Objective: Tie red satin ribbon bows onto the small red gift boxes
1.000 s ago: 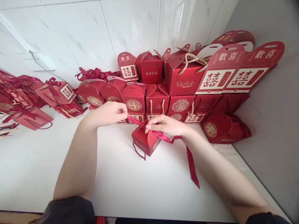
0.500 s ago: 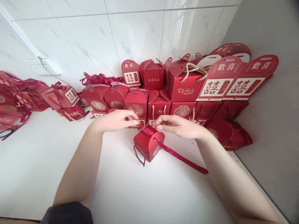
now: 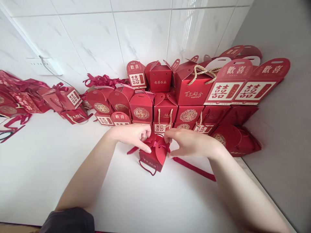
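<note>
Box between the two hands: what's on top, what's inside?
A red ribbon crosses the flaps of the box, partly hidden by the left hand and right hand. Inside can't be seen: flaps cover it.

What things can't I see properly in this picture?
Head view, all:
Inside the small box: hidden by its folded flaps.
Whether the left hand grips the ribbon: hidden by its curled fingers.
Far-left box pile: cut off by the left edge.
Tiny lettering on the stacked boxes: too small to read.
</note>
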Demonstrator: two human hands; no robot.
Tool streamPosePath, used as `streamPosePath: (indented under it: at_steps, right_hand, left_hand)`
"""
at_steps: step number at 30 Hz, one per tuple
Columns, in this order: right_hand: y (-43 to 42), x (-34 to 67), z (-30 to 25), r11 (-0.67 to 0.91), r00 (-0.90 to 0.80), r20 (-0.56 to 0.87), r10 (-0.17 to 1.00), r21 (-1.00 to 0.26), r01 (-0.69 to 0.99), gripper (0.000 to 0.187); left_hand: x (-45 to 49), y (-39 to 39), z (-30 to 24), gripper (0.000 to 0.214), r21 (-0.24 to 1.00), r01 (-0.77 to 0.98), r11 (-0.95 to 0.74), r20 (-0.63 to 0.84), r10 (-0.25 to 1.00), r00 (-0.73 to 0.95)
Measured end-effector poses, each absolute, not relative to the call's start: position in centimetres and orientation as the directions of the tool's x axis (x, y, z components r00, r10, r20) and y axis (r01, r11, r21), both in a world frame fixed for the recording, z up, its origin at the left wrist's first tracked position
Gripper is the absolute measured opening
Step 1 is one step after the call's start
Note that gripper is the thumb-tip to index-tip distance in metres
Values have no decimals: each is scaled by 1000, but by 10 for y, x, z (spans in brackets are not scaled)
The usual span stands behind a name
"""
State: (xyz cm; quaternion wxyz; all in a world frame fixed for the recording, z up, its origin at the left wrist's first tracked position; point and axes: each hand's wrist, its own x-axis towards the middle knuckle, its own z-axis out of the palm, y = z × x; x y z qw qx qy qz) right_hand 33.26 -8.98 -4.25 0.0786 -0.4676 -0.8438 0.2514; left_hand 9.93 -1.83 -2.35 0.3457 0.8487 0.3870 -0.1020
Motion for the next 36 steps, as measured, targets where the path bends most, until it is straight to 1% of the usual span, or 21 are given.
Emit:
streamPosePath:
  at_steps: [2,4,6,8,12,15,17,20,21,23,25,28,29,31,33,36]
  right_hand:
    - [-87,330,-46,429,-520,-86,850,-462,776,15]
    - [-83,329,-50,416,-500,-108,859,-422,806,6]
    - [-80,329,-53,425,-508,-129,852,-398,813,9]
    - [-79,330,-55,450,-529,-114,841,-397,800,9]
    - [-80,334,-51,478,-544,-63,837,-401,782,8]
    - [-82,339,-44,482,-567,-61,821,-458,747,9]
    - [-84,342,-39,488,-593,-49,803,-518,703,10]
    - [-86,346,-35,496,-633,-29,774,-595,633,19]
    - [-87,347,-34,495,-643,-29,765,-612,617,23]
    - [-88,348,-32,494,-662,-34,749,-637,592,26]
    - [-88,347,-31,488,-679,-52,732,-655,577,27]
    - [-87,346,-31,425,-662,-120,740,-679,599,19]
    - [-87,346,-31,381,-638,-157,754,-687,619,21]
    - [-84,344,-34,282,-581,-235,779,-697,659,32]
    - [-81,342,-38,225,-558,-297,775,-695,683,39]
    - [-77,340,-43,275,-611,-320,724,-678,681,37]
  left_hand:
    - [99,-18,-23,49,503,751,-428,-468,596,653]
    - [99,-18,-22,44,459,770,-444,-472,612,634]
    - [100,-18,-21,39,392,780,-488,-472,621,626]
    - [101,-19,-19,35,346,770,-536,-460,618,637]
    - [97,-24,-12,22,332,732,-594,-393,619,680]
    - [91,-26,-6,17,326,732,-599,-304,666,681]
    - [89,-27,-4,14,352,732,-584,-282,679,678]
    - [90,-28,-6,31,423,725,-544,-346,642,684]
    - [91,-28,-8,33,431,730,-530,-381,627,680]
    - [94,-27,-10,28,417,757,-503,-443,614,653]
    - [94,-25,-11,23,401,773,-493,-465,617,635]
    - [91,-19,-11,21,404,761,-508,-442,620,649]
    - [90,-17,-11,23,408,760,-506,-431,627,649]
    - [89,-14,-11,29,412,776,-478,-436,644,628]
    - [91,-14,-11,36,409,782,-471,-455,637,622]
    - [97,-16,-14,36,389,752,-532,-469,588,659]
